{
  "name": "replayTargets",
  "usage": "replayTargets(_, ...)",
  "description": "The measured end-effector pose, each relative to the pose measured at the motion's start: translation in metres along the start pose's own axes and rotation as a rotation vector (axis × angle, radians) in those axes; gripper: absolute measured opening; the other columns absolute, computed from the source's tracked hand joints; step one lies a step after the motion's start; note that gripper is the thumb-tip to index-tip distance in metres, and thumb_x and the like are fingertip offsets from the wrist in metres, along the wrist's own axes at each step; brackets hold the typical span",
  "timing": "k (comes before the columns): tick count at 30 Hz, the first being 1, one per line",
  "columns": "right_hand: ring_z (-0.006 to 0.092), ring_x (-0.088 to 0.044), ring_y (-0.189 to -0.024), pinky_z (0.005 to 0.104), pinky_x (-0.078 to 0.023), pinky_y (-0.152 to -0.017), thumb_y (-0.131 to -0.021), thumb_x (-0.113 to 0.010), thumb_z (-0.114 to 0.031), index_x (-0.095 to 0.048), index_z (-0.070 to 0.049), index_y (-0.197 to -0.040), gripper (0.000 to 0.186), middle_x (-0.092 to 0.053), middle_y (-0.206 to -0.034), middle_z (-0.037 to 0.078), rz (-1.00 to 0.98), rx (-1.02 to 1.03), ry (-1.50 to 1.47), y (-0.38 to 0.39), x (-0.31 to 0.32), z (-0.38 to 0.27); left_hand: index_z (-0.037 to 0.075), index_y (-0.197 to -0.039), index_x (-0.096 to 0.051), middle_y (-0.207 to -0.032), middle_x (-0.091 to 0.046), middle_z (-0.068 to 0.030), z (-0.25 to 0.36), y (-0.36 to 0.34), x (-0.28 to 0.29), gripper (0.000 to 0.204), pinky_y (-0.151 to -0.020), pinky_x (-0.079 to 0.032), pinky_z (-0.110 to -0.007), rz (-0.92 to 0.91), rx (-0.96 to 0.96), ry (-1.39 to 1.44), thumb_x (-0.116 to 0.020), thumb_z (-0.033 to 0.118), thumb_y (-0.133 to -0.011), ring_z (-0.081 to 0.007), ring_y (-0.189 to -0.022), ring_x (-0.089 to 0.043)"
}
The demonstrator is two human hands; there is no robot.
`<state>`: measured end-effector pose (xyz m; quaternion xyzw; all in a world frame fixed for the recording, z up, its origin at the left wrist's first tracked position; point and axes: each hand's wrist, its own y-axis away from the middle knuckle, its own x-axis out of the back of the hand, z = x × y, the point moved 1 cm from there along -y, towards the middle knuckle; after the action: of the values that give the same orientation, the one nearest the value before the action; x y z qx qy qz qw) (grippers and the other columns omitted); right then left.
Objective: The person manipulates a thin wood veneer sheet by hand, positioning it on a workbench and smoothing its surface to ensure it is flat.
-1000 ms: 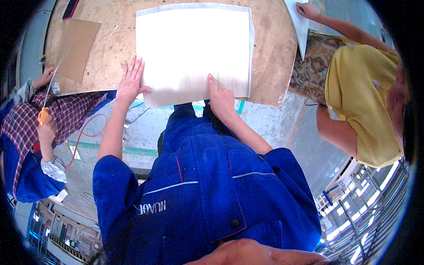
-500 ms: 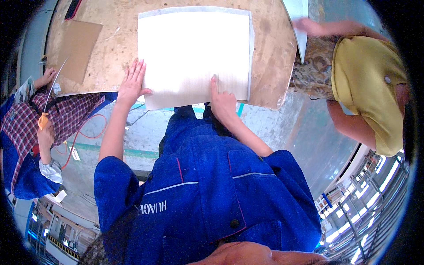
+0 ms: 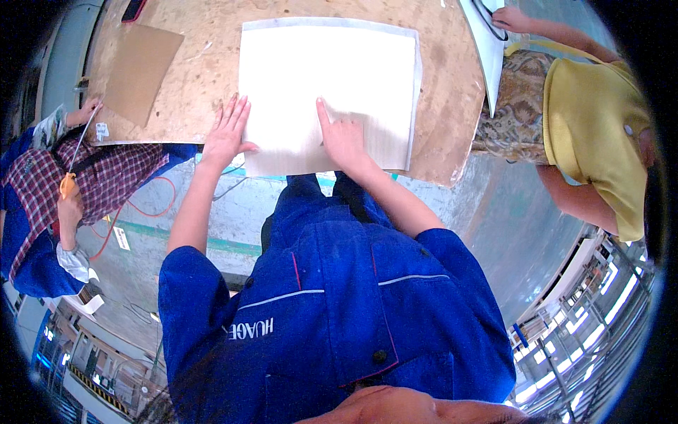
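A large white sheet (image 3: 328,85) lies flat on the wooden table, over a slightly bigger pale sheet (image 3: 417,71) whose edge shows along the top and right. My left hand (image 3: 227,134) rests flat by the left edge of the white sheet, fingers stretched out and thumb on the sheet. On the near half of the sheet is my right hand (image 3: 344,145), its index finger extended with the tip on the surface and the other fingers curled under. Neither hand visibly holds anything; the underside of the right palm is hidden.
Brown cardboard (image 3: 143,71) and a dark phone-like object (image 3: 133,10) lie on the wooden table (image 3: 452,85). At left, another person holds an orange-handled tool (image 3: 68,185) with a long thin shaft. At right, a person in yellow (image 3: 590,134) handles a dark loop beside a pale panel (image 3: 487,49).
My right hand has slid left and farther across the sheet. My left hand stays by the sheet's edge. The whole view has shifted slightly; the co-worker's thin shaft now tilts differently.
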<state>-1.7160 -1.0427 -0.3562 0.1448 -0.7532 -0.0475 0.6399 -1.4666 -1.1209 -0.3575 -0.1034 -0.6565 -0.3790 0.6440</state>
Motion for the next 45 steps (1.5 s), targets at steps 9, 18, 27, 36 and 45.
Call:
replayTargets(9,0.0274,-0.06,-0.06,0.039,-0.047,-0.054,-0.072,-0.06,-0.014,-0.016,-0.008,-0.139,0.081,-0.061,-0.066,0.014,-0.263,-0.025,0.003,-0.027,0.008,0.003,0.003,-0.137,-0.016,-0.145,-0.013,-0.0075,0.002,0.0,-0.007,0.102,-0.109,-0.014,-0.043,0.05,-0.026,0.035,-0.063,0.049,-0.059,-0.0245,-0.134,-0.011)
replayTargets(18,0.0274,-0.061,-0.06,0.0382,-0.048,-0.054,-0.073,-0.058,-0.013,-0.019,-0.013,-0.139,0.077,-0.062,-0.068,0.013,-0.156,-0.037,0.037,-0.023,-0.008,0.011,0.003,-0.138,-0.014,-0.146,-0.011,-0.0093,0.005,-0.001,-0.015,0.103,-0.108,-0.017,-0.044,0.032,-0.014,0.057,-0.066,0.043,-0.058,-0.0271,-0.134,-0.01)
replayTargets(27,0.0282,-0.061,-0.06,0.0402,-0.047,-0.054,-0.076,-0.052,-0.01,-0.029,-0.013,-0.135,0.064,-0.061,-0.067,0.013,-0.111,0.014,-0.035,-0.015,-0.004,0.014,0.001,-0.137,-0.017,-0.145,-0.014,-0.0089,0.007,0.001,-0.015,0.102,-0.109,-0.012,-0.044,0.038,-0.023,-0.039,-0.061,0.052,-0.061,-0.0261,-0.134,-0.011)
replayTargets(36,0.0088,-0.042,-0.061,0.0239,-0.041,-0.059,-0.09,-0.041,-0.022,-0.047,0.001,-0.121,0.038,-0.045,-0.068,-0.001,-0.143,-0.208,-1.319,0.023,0.027,0.007,0.003,-0.114,-0.052,-0.127,-0.045,-0.0118,0.012,0.006,-0.028,0.047,-0.1,-0.03,-0.04,0.455,0.091,0.419,-0.065,0.02,-0.072,-0.0323,-0.122,-0.035)
replayTargets(45,0.0067,-0.043,-0.062,0.023,-0.042,-0.064,-0.093,-0.043,-0.032,-0.058,-0.004,-0.107,0.035,-0.045,-0.067,-0.003,-0.308,-0.421,-1.529,0.106,-0.022,0.081,-0.005,-0.087,-0.058,-0.08,-0.062,-0.0151,0.032,0.057,-0.099,0.044,-0.071,-0.045,-0.033,0.392,0.778,1.015,-0.054,0.038,-0.085,-0.0224,-0.077,-0.059)
